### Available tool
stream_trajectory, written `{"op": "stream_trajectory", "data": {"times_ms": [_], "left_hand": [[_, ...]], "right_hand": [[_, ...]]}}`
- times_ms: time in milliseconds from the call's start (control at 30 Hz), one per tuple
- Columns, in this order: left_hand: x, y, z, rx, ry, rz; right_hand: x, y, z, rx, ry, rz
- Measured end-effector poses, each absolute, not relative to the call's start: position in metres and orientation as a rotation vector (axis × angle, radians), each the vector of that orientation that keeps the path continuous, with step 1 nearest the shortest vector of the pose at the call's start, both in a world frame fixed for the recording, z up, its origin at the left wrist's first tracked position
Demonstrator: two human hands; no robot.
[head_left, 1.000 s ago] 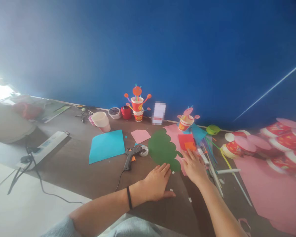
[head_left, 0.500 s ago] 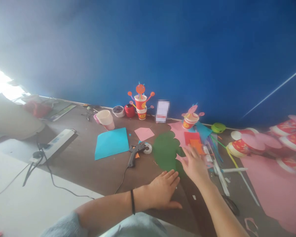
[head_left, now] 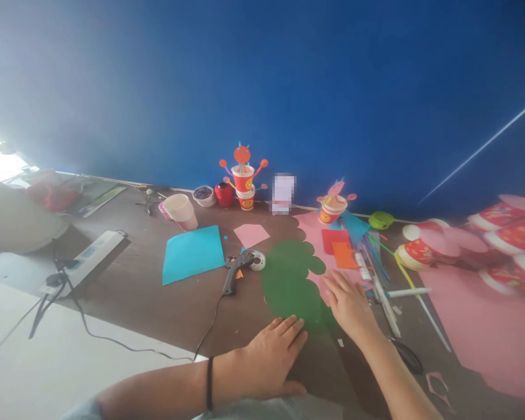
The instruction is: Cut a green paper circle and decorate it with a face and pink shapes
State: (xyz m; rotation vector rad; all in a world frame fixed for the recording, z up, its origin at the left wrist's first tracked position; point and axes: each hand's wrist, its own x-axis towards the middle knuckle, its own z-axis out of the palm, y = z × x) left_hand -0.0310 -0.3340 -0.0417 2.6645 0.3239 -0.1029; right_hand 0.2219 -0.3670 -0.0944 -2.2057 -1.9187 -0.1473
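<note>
A green sheet of paper with scalloped edges [head_left: 284,274] lies on the brown table, partly over a pink sheet [head_left: 312,226]. My left hand [head_left: 273,353] rests palm down at its near edge, fingers stretched out and fingertips touching the green paper. On the sheet's right side, my right hand [head_left: 350,303] lies with its fingers extended over the pink paper; no held object shows in it. Left of the green paper are a black glue gun [head_left: 231,274] and a roll of tape [head_left: 258,261]. Red [head_left: 335,240] and orange [head_left: 345,255] paper squares lie beyond my right hand.
A blue sheet [head_left: 192,255] and a mug [head_left: 181,211] are on the left, near a power strip [head_left: 90,256]. Paper-cup figures [head_left: 245,181] stand by the blue wall. Pens [head_left: 406,293], scissors [head_left: 408,356] and several decorated cups [head_left: 507,233] are at right.
The green paper has slid a little toward me, uncovering more of the orange square's surroundings. Both hands have come slightly nearer; my right fingers no longer overlap the orange square. The view has shifted slightly.
</note>
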Motion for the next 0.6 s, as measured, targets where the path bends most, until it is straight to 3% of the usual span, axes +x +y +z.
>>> {"op": "stream_trajectory", "data": {"times_ms": [233, 400, 600], "left_hand": [[-0.044, -0.338, -0.036, 2.555, 0.394, 0.202], [-0.073, -0.291, -0.030, 2.451, 0.999, 0.653], [-0.106, -0.231, -0.038, 2.335, 1.633, 0.425]], "right_hand": [[0.197, -0.371, -0.088, -2.060, -1.933, -0.170], [0.167, -0.389, -0.090, -1.875, -1.985, -0.090], [0.154, -0.398, -0.100, -1.763, -1.923, -0.051]]}}
